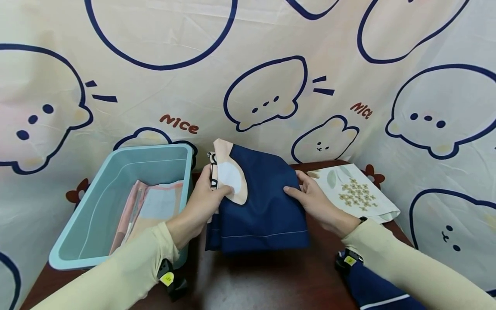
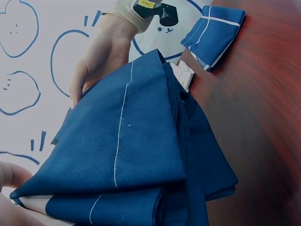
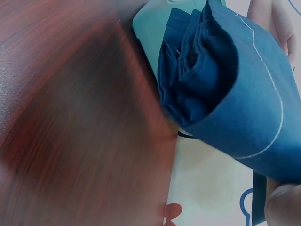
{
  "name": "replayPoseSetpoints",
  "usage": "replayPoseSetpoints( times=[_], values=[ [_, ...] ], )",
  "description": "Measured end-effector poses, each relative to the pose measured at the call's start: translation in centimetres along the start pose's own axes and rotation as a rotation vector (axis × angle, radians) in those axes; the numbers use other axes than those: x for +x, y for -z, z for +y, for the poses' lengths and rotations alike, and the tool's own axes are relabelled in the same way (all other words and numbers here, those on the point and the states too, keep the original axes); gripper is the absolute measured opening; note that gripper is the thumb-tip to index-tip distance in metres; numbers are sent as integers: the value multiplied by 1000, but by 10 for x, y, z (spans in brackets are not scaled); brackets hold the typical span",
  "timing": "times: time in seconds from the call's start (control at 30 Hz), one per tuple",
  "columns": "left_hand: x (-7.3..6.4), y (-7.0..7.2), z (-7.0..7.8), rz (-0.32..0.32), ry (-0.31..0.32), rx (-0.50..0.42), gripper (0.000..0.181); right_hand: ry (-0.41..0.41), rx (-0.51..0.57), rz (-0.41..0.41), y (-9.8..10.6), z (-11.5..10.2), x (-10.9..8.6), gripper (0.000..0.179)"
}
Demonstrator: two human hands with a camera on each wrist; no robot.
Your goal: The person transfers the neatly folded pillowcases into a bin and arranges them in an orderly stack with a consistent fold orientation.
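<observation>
Between my two hands a folded navy cloth [image 1: 267, 193] hangs above the table, with a peach and white patch at its left side and a pale stitched line along its lower edge. My left hand [image 1: 203, 196] grips the left edge, thumb over the patch and fingers behind. On the other edge, my right hand [image 1: 315, 200] pinches the fabric, thumb in front. Several layers of the navy cloth [image 3: 197, 70] show at its open side in the right wrist view. Most fingers are hidden behind the fabric.
A teal plastic bin [image 1: 98, 206] on the left holds a folded pink and pale-blue cloth [image 1: 160, 202]. A white floral cloth [image 1: 354, 191] lies at the back right of the dark wooden table [image 1: 248, 280]. Another navy cloth [image 2: 214, 33] with white lines lies at the right. A printed curtain [image 1: 209, 94] stands behind.
</observation>
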State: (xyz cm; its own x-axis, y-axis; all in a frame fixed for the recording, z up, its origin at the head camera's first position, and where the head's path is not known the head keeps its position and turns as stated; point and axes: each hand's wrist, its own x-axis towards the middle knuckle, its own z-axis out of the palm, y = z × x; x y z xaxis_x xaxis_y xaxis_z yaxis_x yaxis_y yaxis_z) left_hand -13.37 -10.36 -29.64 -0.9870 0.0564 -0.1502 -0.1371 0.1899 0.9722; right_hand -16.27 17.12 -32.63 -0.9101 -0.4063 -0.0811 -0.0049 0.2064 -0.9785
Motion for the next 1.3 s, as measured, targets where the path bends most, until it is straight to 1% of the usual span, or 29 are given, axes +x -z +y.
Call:
replayPoseSetpoints(
  times=[0.23, 0.43, 0.6, 0.73, 0.9, 1.0, 1.13, 1.3],
  values=[
    [-2, 6, 6, -15, -13, 1, 72, 27, -8, 8, -1, -5, 2, 49],
    [-5, 10, 11, -9, -29, 27, 67, 29, 3, 1, -7, -8, 4, 49],
    [-6, 16, 15, -2, -43, 37, 70, 46, 16, -13, -10, -13, 6, 49],
    [-9, 23, 18, -3, -32, 58, 74, 59, 24, -24, -14, -17, 8, 52],
    [-15, 31, 21, -12, -30, 92, 73, 56, 33, -42, -20, -21, 10, 51],
    [-18, 36, 23, -17, -28, 100, 76, 59, 37, -49, -24, -23, 11, 53],
    [-20, 42, 25, -17, -30, 100, 82, 67, 42, -52, -29, -26, 13, 53],
    [-20, 48, 26, -10, -26, 91, 79, 76, 51, -51, -36, -27, 18, 51]
  ],
)
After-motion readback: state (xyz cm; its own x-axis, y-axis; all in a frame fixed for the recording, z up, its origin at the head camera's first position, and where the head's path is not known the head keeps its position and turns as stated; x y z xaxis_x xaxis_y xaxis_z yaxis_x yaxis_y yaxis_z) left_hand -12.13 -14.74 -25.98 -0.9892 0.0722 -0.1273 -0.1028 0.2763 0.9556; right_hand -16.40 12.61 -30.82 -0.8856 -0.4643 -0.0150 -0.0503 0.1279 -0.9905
